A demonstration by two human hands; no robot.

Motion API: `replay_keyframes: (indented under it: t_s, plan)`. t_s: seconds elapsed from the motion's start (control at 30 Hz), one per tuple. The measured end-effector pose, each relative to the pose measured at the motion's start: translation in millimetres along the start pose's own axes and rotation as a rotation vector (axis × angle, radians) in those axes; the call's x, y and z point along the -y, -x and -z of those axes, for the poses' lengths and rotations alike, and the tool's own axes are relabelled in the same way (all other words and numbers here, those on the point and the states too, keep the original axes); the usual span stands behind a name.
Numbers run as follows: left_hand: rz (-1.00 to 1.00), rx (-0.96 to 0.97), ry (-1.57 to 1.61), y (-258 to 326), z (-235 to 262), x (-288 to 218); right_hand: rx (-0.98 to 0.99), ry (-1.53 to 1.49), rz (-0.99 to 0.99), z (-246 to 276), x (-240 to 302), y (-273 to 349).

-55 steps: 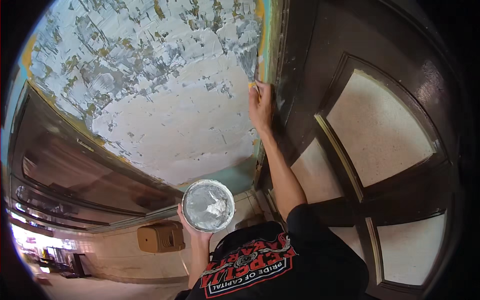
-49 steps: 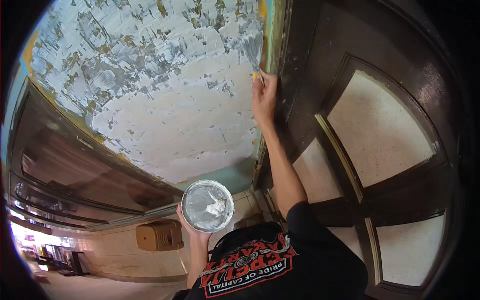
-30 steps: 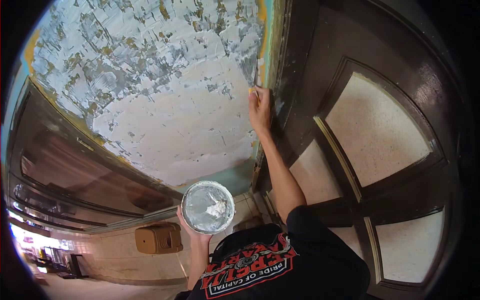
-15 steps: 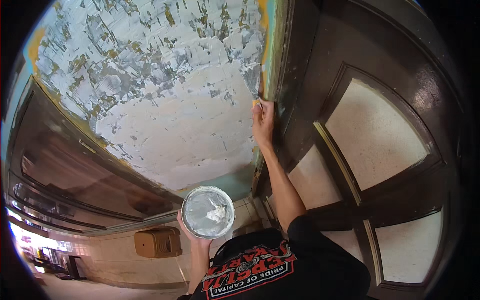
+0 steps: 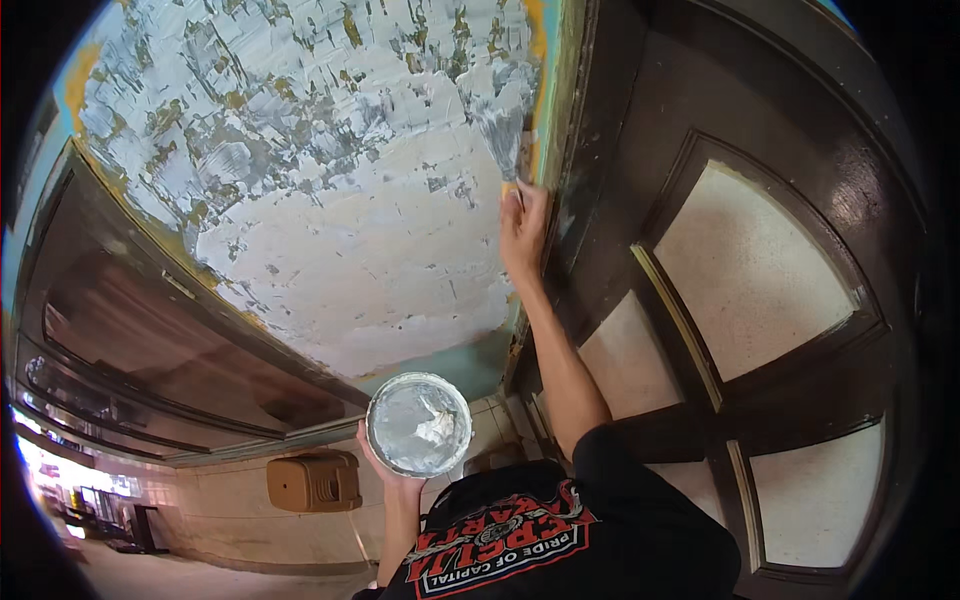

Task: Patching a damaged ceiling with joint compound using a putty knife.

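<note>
White filler covers most of a patchy wall (image 5: 330,230), with grey, teal and ochre flecks showing through near its top. Raised against it, the right hand (image 5: 523,232) is closed around the handle of a putty knife (image 5: 503,128), whose filler-coated blade lies flat on the wall just beside a dark wooden door frame (image 5: 590,150). Lower down, the left hand (image 5: 385,470) cups a round metal bowl (image 5: 419,424) from beneath, fingers wrapped about its rim; smears of white filler sit inside. Right of the frame stands a dark panelled door (image 5: 760,290)
</note>
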State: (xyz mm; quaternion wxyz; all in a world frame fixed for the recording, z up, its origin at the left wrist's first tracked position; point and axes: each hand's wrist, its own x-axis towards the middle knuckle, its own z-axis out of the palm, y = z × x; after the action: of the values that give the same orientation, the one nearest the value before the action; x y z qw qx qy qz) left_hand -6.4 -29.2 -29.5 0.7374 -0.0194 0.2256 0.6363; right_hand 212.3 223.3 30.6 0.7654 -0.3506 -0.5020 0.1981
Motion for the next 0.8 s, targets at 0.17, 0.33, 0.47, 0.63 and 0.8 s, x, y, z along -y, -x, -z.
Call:
replay_keyframes:
  t_s: [0.17,0.33,0.47,0.63,0.8]
  plan:
    - [0.038,0.009,0.005,-3,8,-1,0.067,0.230,0.110,-19,15,-22]
    - [0.008,-0.021,0.004,1,12,-3,0.068,0.167,-0.023,-4,-24,21]
    - [0.009,0.017,-0.010,1,13,-1,0.008,0.007,0.084,-3,-22,11]
    - [-0.021,-0.073,0.006,1,21,-7,0.054,0.191,0.018,-26,9,-8]
    - [0.002,0.024,0.022,10,8,-3,0.012,0.202,0.056,1,-24,24]
